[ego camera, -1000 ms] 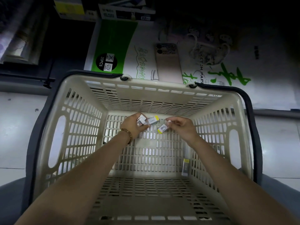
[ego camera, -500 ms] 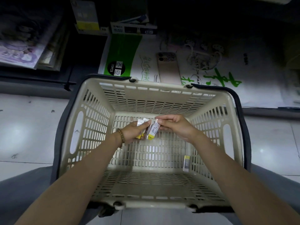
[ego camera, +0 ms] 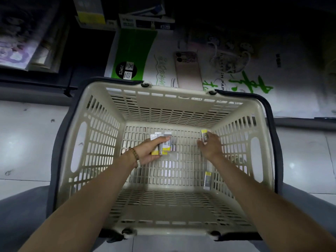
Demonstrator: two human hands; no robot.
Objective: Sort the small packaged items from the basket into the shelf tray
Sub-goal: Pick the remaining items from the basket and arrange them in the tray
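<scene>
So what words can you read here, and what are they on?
"20PCS": black circle on the green pack.
"SKET H PAP", one letter hidden, end cut off: white paper pack beside it.
small packets in the left hand: print too blurred.
shelf boxes above: too small to read.

Left hand (ego camera: 147, 155) grips packets (ego camera: 164, 144) in basket (ego camera: 94, 135); right hand (ego camera: 211, 148) pinches another.

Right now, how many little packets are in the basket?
5 packets: three in the left hand, one at the right hand, one lying by the basket's right wall. More may be hidden.
</scene>
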